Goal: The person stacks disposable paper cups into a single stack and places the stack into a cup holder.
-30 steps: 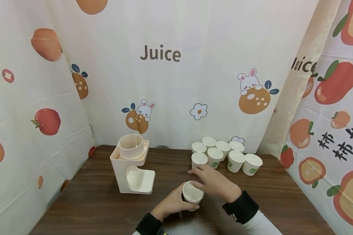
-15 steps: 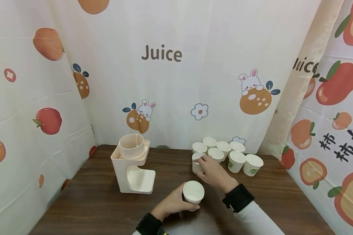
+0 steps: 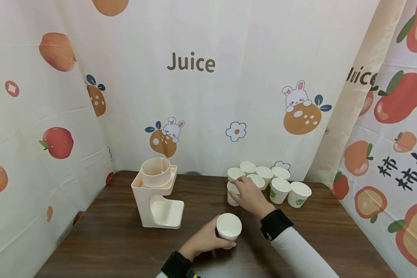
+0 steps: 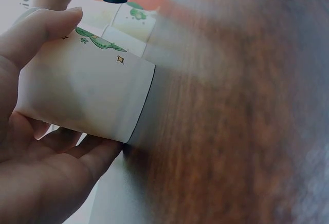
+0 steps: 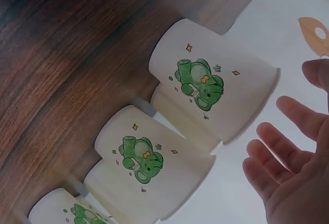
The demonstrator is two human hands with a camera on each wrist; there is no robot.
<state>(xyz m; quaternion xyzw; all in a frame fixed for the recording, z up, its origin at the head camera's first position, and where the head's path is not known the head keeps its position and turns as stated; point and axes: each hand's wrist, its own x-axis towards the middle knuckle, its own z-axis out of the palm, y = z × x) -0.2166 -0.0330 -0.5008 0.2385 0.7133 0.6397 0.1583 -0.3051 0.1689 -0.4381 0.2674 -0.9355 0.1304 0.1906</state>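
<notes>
My left hand (image 3: 204, 240) grips an upright printed paper cup (image 3: 229, 226), while my nearer right hand (image 3: 251, 197), fingers relaxed and holding nothing (any touch is unclear), hovers at the cluster's front-left cup (image 3: 232, 200), standing upright straight beyond.

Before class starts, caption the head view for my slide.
Left hand holds a white cup; right hand is at the grouped cups on a brown table.

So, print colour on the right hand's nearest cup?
Cup: mostly green, clearest in right wrist view.
</notes>
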